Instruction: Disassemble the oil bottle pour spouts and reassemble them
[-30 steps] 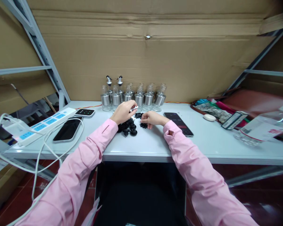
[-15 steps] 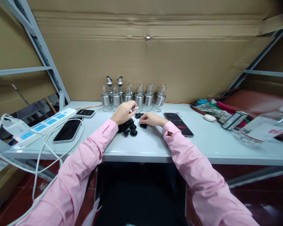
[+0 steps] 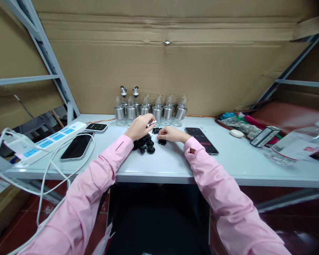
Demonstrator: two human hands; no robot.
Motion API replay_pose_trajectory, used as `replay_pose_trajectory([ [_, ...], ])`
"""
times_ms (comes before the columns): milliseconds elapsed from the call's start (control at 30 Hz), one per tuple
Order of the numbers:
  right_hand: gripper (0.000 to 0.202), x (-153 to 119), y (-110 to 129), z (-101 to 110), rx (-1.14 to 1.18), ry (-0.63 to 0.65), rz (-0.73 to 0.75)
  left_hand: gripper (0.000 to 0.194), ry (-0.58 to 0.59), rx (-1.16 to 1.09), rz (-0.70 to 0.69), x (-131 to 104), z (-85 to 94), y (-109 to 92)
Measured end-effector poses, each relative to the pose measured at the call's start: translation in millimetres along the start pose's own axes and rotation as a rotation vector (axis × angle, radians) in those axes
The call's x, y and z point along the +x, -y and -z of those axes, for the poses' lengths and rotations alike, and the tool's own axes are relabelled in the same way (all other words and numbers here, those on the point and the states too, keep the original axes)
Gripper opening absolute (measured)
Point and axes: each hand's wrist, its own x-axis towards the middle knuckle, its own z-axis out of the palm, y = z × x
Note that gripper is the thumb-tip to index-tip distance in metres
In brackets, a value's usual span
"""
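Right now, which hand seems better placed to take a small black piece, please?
Probably the right hand: its fingers are near the small black pieces; the left hand holds a white piece.

Site type: apparently a workshop or storeroom; a metal frame [image 3: 48, 58] stands at left; a cardboard sheet [image 3: 154, 67] lines the far side; the white worktable [image 3: 170, 163] carries rows of bottles [image 3: 157, 113] at the far edge, loose black parts [image 3: 150, 149] nearer, a power strip [image 3: 52, 139] at left.

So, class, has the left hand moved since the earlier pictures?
No. Against the bottles behind it, the left hand shows no clear shift, the white piece still in its grip.
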Motion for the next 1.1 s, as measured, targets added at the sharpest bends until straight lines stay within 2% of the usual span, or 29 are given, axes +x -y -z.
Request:
replay_pose_trajectory([
  [133, 0.020, -1, 1, 0, 0.021, 0.048, -0.009, 0.007, 0.001, 0.004, 0.007, 0, 0.4, 0],
  [300, 0.024, -1, -3, 3, -0.002, 0.022, -0.016, 0.007, 0.010, 0.003, 0.010, 0, -0.2, -1],
  [433, 0.025, 0, -5, 2, 0.000, 0.047, 0.002, 0.007, 0.008, -0.002, 0.014, 0, 0.0, -1],
  [533, 0.035, 1, -5, 2, 0.045, -0.073, -0.003, 0.006, 0.001, -0.044, 0.004, -1, 0.3, 0],
  [600, 0.042, 2, -3, 2, 0.127, -0.208, 0.018, 0.005, -0.008, -0.098, -0.006, -1, 0.1, 0],
  [667, 0.045, 3, 0, 2, 0.241, -0.284, 0.062, 0.006, -0.026, -0.167, 0.000, -1, -1.1, 0],
  [800, 0.050, 5, 8, -1, 0.581, -0.252, 0.083, 0.010, -0.096, -0.318, 0.094, 0, -6.9, -2],
  [900, 0.046, 6, 12, -5, 0.855, -0.225, 0.063, 0.011, -0.114, -0.368, 0.156, 0, -11.6, -3],
  [1100, 0.029, 4, 16, -5, 1.056, -0.267, 0.062, 0.017, -0.076, -0.262, 0.119, -1, -10.2, -3],
])
